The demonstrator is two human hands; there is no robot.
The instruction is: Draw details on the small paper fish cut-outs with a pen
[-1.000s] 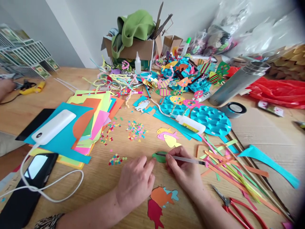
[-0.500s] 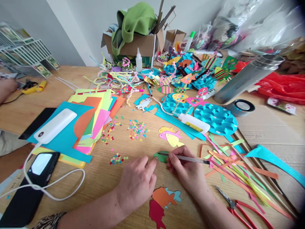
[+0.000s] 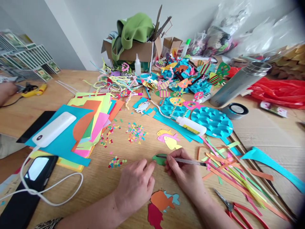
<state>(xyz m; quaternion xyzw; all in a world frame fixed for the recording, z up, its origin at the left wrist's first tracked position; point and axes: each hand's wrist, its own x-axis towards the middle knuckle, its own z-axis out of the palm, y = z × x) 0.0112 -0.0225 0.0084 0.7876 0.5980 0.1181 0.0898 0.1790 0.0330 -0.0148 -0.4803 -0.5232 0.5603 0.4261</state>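
Observation:
A small green paper fish [image 3: 159, 159] lies on the wooden table [image 3: 133, 149] just beyond my hands. My right hand [image 3: 184, 173] is closed on a thin clear pen [image 3: 188, 162], its tip resting on the green fish. The fingers of my left hand [image 3: 135, 184] are curled, their tips pressing the table at the fish's left edge. Orange, blue and red paper fish [image 3: 162, 200] lie between my wrists. Yellow and pink paper fish [image 3: 168, 140] lie just beyond the green one.
Red-handled pliers [image 3: 238, 210] and coloured paper strips [image 3: 228, 171] lie at right. A glue bottle [image 3: 190, 124], blue discs, confetti piles [image 3: 135, 132], a paper stack [image 3: 90, 121], a power bank [image 3: 53, 128] and a phone [image 3: 35, 168] lie around. Another person's hand [image 3: 6, 90] is at far left.
Hardly anything moved: both hands stay at the green fish with the pen on it. The view shifted slightly.

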